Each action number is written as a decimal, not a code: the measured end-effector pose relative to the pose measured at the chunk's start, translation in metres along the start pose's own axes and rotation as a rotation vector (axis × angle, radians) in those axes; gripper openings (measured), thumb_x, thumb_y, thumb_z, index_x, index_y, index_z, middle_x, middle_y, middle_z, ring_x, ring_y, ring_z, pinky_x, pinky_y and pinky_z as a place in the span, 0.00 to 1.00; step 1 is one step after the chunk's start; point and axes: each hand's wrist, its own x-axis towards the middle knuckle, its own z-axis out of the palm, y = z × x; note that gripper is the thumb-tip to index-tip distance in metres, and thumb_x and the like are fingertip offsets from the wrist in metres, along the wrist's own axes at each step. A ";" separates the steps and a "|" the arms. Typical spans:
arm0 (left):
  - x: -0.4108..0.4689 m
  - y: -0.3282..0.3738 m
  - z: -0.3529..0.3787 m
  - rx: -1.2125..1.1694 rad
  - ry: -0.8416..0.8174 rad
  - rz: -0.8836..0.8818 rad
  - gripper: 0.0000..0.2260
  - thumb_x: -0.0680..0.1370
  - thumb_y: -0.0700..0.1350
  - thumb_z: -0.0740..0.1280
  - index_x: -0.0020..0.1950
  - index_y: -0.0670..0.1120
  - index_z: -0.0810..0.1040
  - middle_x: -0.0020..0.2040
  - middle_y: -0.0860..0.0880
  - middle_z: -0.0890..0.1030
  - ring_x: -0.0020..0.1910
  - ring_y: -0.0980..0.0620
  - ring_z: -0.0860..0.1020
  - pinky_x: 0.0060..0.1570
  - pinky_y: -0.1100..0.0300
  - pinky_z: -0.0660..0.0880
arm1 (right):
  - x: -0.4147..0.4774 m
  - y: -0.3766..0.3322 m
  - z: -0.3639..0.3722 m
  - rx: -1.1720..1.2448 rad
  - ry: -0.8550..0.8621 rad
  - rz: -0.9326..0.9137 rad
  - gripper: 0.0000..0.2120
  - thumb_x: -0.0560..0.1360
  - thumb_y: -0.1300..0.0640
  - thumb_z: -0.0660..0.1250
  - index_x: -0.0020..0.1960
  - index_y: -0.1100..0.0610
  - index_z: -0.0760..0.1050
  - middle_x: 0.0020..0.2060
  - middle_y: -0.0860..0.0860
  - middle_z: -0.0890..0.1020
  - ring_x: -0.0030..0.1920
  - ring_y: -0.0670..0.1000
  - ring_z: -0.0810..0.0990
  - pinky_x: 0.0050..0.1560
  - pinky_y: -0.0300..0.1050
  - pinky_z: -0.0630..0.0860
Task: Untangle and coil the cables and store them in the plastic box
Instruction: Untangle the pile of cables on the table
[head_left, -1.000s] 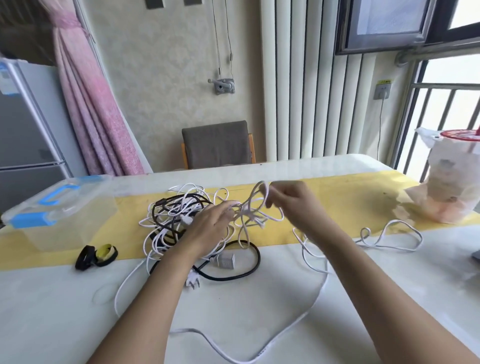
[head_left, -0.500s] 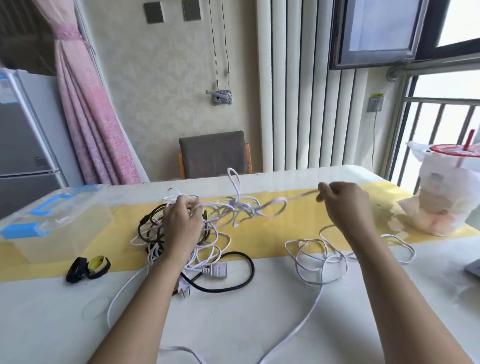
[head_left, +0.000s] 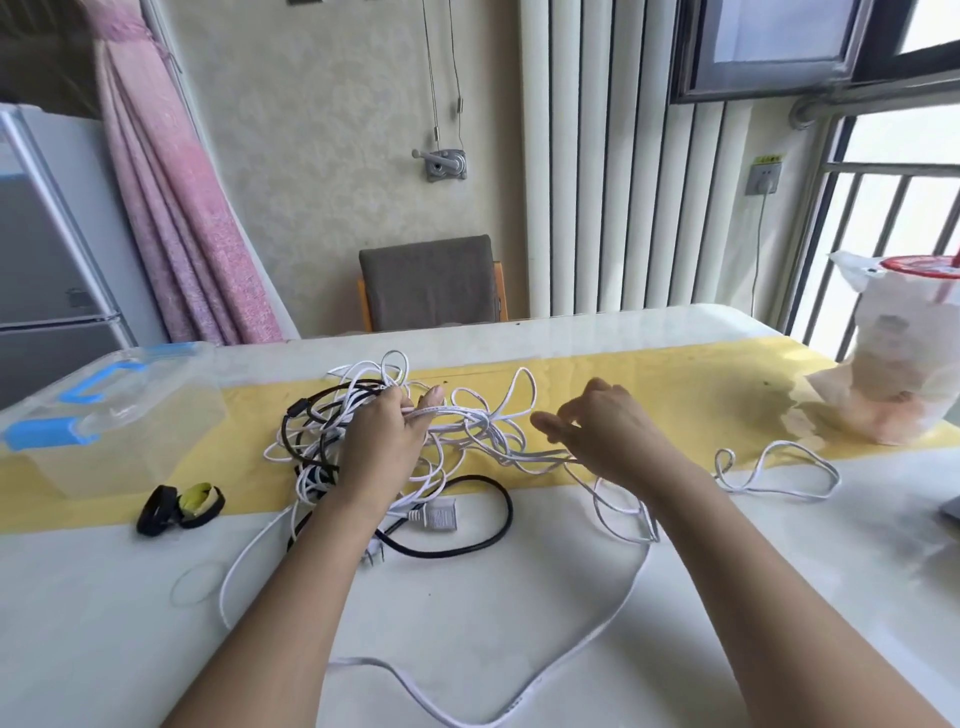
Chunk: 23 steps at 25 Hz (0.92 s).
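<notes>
— Where do we stand?
— Centre frame: our left hand (head_left: 384, 447) grips the tangled white cables (head_left: 467, 414) on the counter (head_left: 467, 597). Our right hand (head_left: 613, 436), fingers half-curled, meets one strand, grip unclear. The plastic box (head_left: 130, 431) sits left.

Left hand (head_left: 387, 441) grips the tangle of thin white cables (head_left: 483, 423) on the yellow table runner (head_left: 675, 395), strands caught between thumb and fingers. Right hand (head_left: 613, 436) is just beside it, fingertips blurred, a white strand running under its palm. The thick black power cable (head_left: 493, 535) loops beneath.
</notes>
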 end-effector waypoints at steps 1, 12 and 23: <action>0.000 0.000 0.000 0.011 -0.005 0.007 0.20 0.77 0.58 0.62 0.36 0.44 0.66 0.31 0.50 0.70 0.31 0.49 0.68 0.32 0.55 0.59 | -0.003 -0.006 0.003 0.008 0.086 -0.051 0.21 0.77 0.41 0.61 0.46 0.57 0.82 0.42 0.54 0.75 0.46 0.53 0.70 0.44 0.44 0.64; 0.000 0.011 -0.003 0.111 -0.291 0.452 0.17 0.75 0.36 0.67 0.63 0.47 0.77 0.62 0.49 0.77 0.62 0.47 0.72 0.68 0.59 0.57 | -0.009 -0.047 0.067 0.627 -0.227 -0.052 0.04 0.78 0.55 0.63 0.47 0.54 0.75 0.28 0.47 0.76 0.21 0.41 0.72 0.28 0.36 0.69; 0.042 0.064 0.011 0.814 -0.704 0.528 0.10 0.76 0.50 0.64 0.55 0.47 0.76 0.52 0.48 0.79 0.52 0.46 0.76 0.40 0.58 0.66 | -0.009 -0.044 0.073 0.269 -0.238 -0.314 0.13 0.75 0.66 0.57 0.51 0.59 0.79 0.42 0.59 0.82 0.45 0.59 0.76 0.37 0.45 0.65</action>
